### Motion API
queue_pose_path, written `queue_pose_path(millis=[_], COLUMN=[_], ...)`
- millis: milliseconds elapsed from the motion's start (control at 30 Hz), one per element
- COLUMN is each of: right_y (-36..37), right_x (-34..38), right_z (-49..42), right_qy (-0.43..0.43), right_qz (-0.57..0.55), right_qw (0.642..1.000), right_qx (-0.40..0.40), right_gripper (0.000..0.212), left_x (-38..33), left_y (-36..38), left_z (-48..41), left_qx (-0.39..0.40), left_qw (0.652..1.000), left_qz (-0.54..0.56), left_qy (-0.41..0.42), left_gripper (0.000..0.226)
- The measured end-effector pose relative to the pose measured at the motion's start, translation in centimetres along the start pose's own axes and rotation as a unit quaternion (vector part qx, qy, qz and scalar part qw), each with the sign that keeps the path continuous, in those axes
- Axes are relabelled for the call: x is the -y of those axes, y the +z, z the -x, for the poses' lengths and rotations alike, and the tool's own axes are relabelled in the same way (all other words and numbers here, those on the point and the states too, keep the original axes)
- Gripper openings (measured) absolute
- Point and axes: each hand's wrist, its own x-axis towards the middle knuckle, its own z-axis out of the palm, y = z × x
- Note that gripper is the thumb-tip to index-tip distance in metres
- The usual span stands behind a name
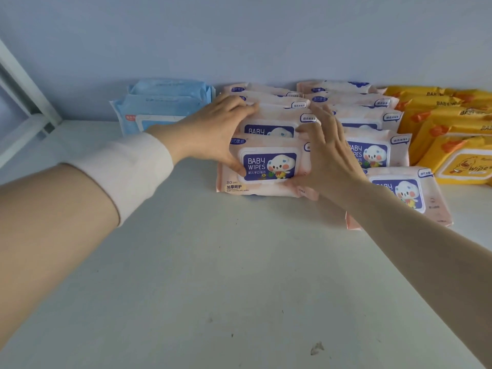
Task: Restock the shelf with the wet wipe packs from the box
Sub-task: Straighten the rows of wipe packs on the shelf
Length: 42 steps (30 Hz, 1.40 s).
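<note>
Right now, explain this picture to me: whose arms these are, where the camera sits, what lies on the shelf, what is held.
No machine here: a person's two bare hands, seen from a camera worn on their head, looking down at a shelf. The left hand grips the left end of the front pink pack of baby wipes; the right hand presses straight fingers against its right end. More pink packs stand in a second row beside it, blue packs to the left, yellow packs to the right.
</note>
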Motion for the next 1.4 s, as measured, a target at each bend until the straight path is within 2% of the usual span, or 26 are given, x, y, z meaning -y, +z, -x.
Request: queue_pose_path(millis=[100,200,333,433,633,767,900,1033,1167,1300,1400], right_y=[-0.3,-0.8,-0.8,-0.6,-0.8,-0.7,-1.2,-1.4,-1.3,-1.3,-1.0], right_x=[0.0,0.3,0.2,0.1,0.3,0.5,0.7,1.2,1.4,1.4,1.2], right_z=[-0.4,-0.5,0.5,1.2,1.3,1.8,2.1,2.4,2.8,3.3,3.6], right_qy=[-0.002,-0.016,-0.056,-0.075,-0.071,-0.060,-0.053,-0.056,-0.063,-0.089,-0.109], right_qz=[-0.031,0.011,0.079,0.096,0.098,0.089,0.092,0.120,0.166,0.202,0.203], right_qw=[0.999,1.000,0.994,0.991,0.992,0.994,0.994,0.991,0.984,0.973,0.968], right_qx=[0.033,0.010,-0.055,-0.057,-0.013,-0.019,-0.014,-0.019,-0.024,-0.072,-0.099], right_gripper=[0.115,0.120,0.102,0.090,0.095,0.092,0.088,0.081,0.063,0.037,0.034], left_x=[0.0,-0.5,-0.8,-0.8,-0.5,-1.0,-1.8,-2.2,-2.3,-2.4,-2.3], left_y=[0.1,0.1,0.3,0.5,0.6,0.4,0.2,0.3,0.2,0.2,0.5], left_z=[0.5,1.0,2.1,3.0,3.6,3.6,3.8,4.2,4.3,4.8,5.0], left_qx=[-0.015,-0.034,-0.073,-0.084,-0.030,-0.019,-0.036,-0.052,-0.027,-0.036,-0.035], left_qw=[1.000,0.998,0.995,0.994,0.999,0.998,0.997,0.996,0.999,0.998,0.997], left_qz=[-0.008,-0.002,0.009,0.009,0.003,-0.058,-0.068,-0.068,-0.046,-0.048,-0.050], left_qy=[0.016,0.045,0.066,0.068,0.024,-0.006,-0.002,0.016,0.010,0.034,0.047], left_gripper=[0.119,0.105,0.087,0.074,0.090,0.100,0.081,0.073,0.067,0.062,0.063])
